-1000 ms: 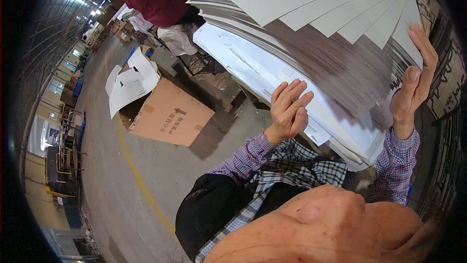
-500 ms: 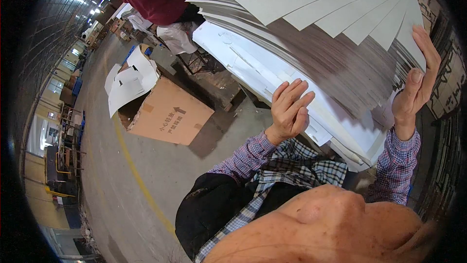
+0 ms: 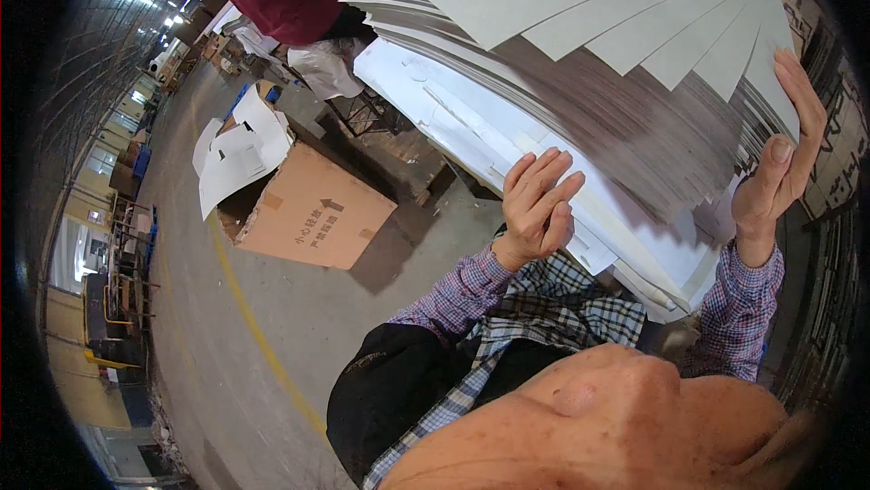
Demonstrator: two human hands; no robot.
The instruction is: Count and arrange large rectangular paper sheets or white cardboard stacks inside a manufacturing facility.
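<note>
A large stack of pale grey sheets (image 3: 580,5) fans out at the upper right, its dark, layered edges facing me. Against the stack's right-hand edge rests my right hand (image 3: 778,150), fingers stretched out and thumb apart from them; it touches the sheets without closing round them. My left hand (image 3: 539,211) is raised before the near edge of the white-covered table (image 3: 480,132), below the stack. Its fingers are loosely bent, with gaps between them, and nothing shows in them. White sheets and strips lie on the table under the stack.
On the floor to the left stands an open cardboard box (image 3: 317,204) with cut white card pieces (image 3: 240,159) hanging over it. A person in a dark red shirt (image 3: 276,0) works at the far end. Dark slatted material (image 3: 834,281) lines the right side.
My hands and the stack have hardly moved; my right hand stays against the sheets' edge. The view has shifted very slightly.
</note>
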